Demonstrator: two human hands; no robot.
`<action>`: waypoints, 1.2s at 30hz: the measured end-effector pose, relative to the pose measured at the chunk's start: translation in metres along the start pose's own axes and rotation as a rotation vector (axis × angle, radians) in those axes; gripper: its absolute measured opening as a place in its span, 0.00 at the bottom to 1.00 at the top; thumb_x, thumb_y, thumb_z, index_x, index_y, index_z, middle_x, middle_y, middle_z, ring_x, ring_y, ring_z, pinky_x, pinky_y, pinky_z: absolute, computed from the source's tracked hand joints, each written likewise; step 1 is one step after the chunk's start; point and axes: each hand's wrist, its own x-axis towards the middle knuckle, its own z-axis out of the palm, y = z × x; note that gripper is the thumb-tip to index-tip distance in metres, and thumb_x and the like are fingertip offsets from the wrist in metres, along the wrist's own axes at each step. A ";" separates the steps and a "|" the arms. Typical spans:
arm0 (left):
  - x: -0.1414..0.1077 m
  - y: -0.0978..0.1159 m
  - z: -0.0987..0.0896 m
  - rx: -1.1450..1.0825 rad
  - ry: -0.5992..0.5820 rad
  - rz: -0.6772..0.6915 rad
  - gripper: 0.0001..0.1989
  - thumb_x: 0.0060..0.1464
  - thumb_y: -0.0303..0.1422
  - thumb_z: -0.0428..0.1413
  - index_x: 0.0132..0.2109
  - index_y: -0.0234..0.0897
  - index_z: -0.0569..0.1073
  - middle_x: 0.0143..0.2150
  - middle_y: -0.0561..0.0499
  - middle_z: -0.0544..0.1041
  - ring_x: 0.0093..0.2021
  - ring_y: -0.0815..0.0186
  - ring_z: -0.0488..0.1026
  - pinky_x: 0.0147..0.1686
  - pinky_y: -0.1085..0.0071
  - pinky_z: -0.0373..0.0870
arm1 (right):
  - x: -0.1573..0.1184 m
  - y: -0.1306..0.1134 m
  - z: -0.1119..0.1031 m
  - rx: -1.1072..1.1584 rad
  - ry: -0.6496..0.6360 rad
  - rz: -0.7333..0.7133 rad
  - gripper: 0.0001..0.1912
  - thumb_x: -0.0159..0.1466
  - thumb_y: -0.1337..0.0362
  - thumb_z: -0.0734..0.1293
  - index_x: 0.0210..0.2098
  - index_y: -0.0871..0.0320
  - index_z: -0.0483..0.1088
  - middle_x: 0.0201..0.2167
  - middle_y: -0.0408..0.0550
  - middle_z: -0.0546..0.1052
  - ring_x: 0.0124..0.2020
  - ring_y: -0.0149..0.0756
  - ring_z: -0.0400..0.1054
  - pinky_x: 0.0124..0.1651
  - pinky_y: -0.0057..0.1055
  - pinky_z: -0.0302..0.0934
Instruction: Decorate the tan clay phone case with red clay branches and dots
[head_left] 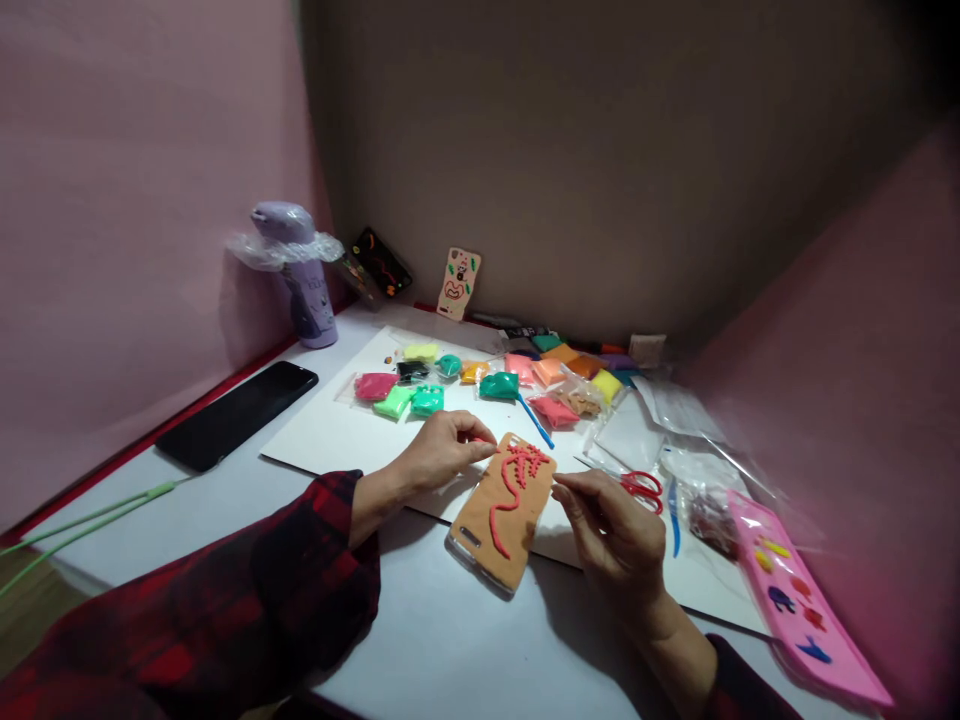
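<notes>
Phone case (514, 525), clear-rimmed, faced in tan clay; held aslant over the near edge of white board (322, 430), slotted cutout (470, 537) toward the lower left. Done, to judge by the surface: tan layer spread nearly to the rim; red clay stem (493, 522) curving up the face, beaded branches (525, 462) clustered at the top. Remaining plain: broad tan areas either side of the stem; whether meant for more, impossible to tell. Left hand (442, 455): thumb and fingertips pinching the upper left edge, red sliver beside them, perhaps clay. Right hand (619, 535): thumb and forefinger pinching the right edge. Beyond: blue modelling tool (535, 420), red-handled scissors (643, 488), dark green clay packet (499, 386) and crimson clay packet (376, 386) among other bright ones. Farther out: black smartphone (238, 415), lavender bottle (311, 305), cream decorated case (459, 285). Hidden: underside of the phone case, edges behind the fingers. Cut off: right sleeve (742, 690), at the lower border. Hard to make out: contents of crumpled plastic bags (697, 468) at right.
</notes>
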 end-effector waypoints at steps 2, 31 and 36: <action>-0.002 -0.003 0.002 0.072 -0.009 0.027 0.04 0.47 0.24 0.57 0.31 0.32 0.77 0.30 0.51 0.74 0.30 0.68 0.68 0.33 0.71 0.64 | 0.000 0.000 0.000 -0.002 -0.011 -0.002 0.07 0.61 0.74 0.66 0.38 0.59 0.70 0.26 0.44 0.73 0.24 0.27 0.65 0.25 0.24 0.59; 0.003 -0.010 0.018 0.478 0.039 0.224 0.05 0.53 0.25 0.56 0.29 0.34 0.74 0.31 0.51 0.75 0.36 0.64 0.67 0.41 0.65 0.61 | 0.000 0.004 0.002 0.013 -0.027 0.029 0.07 0.62 0.74 0.65 0.38 0.58 0.70 0.25 0.44 0.71 0.24 0.29 0.64 0.25 0.27 0.59; 0.003 -0.012 0.019 0.491 0.041 0.225 0.05 0.53 0.25 0.56 0.29 0.35 0.74 0.30 0.52 0.75 0.36 0.64 0.67 0.41 0.65 0.61 | 0.000 0.004 0.002 0.008 -0.031 0.018 0.07 0.62 0.73 0.65 0.38 0.58 0.70 0.25 0.43 0.71 0.24 0.29 0.64 0.25 0.26 0.58</action>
